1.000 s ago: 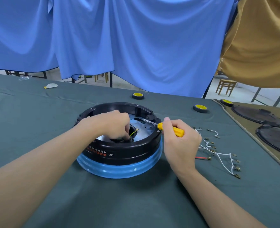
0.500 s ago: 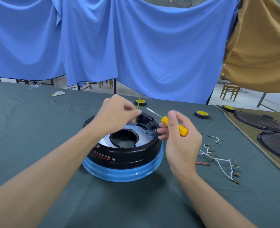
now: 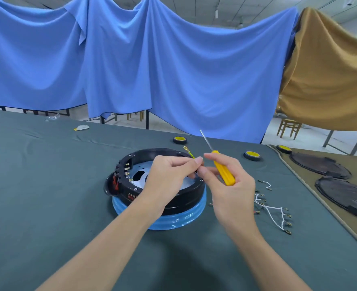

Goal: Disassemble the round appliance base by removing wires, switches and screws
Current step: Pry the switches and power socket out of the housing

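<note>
The round appliance base (image 3: 129, 185), black with a blue lower ring and a silver inner plate, sits on the dark green table cloth. Above its right half, my left hand (image 3: 171, 175) pinches a short yellow-green wire (image 3: 189, 152) with a brass terminal at its free end. My right hand (image 3: 232, 190) grips a yellow-handled screwdriver (image 3: 223, 171), blade pointing up and away, and its fingertips meet the left hand's fingertips at the wire. Switch terminals show on the base's left inner wall.
Loose white wires with brass terminals (image 3: 272, 208) lie on the cloth right of the base. Rolls of black-and-yellow tape (image 3: 179, 140) (image 3: 251, 155) sit behind it. Black round covers (image 3: 320, 166) rest on a tan mat at the right. Blue and tan sheets hang behind the table.
My left hand lifted the yellow-green wire out of the base's centre. My right hand raised the screwdriver off the base and came to meet the left. The view tilted upward.
</note>
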{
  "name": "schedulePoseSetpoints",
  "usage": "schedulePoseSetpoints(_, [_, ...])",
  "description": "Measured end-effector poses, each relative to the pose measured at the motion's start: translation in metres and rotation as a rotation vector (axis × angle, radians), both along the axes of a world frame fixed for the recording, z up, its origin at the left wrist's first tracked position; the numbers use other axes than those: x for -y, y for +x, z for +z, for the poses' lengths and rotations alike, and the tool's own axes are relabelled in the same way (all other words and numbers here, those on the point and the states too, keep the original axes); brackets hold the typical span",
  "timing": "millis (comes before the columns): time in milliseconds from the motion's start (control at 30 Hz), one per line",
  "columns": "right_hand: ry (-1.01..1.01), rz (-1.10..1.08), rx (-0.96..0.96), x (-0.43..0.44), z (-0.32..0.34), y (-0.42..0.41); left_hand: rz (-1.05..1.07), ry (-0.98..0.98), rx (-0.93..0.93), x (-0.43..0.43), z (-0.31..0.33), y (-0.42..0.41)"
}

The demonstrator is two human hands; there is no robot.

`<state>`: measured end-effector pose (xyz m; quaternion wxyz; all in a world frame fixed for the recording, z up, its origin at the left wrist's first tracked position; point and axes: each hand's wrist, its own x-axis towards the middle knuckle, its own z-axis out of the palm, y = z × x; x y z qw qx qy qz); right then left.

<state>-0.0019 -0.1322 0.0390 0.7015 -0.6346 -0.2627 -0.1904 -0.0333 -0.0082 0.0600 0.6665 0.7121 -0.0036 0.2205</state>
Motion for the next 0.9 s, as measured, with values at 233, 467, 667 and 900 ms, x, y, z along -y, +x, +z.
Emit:
schedulePoseSetpoints(233, [-0.259, -0.267, 0.085, 0.06, -0.011, 0.014, 0.287, 1.078, -0.072, 0.003, -0.017, 0.001])
schedulePoseSetpoints(467, [-0.755, -0.366, 0.359, 0.107, -0.054, 0.022, 0.345, 1.398, -0.146, 0.001, -0.037, 0.004])
schedulePoseSetpoints(667, [-0.954, -0.319, 0.455, 0.106, -0.061, 0.027, 0.376, 1.442, -0.164, -0.001, -0.04, 0.007])
schedulePoseSetpoints(900, [-0.93, -0.295, 0.45, 0.107, -0.061, 0.03, 0.314, 1.451, -0.155, -0.023, -0.037, 0.003])
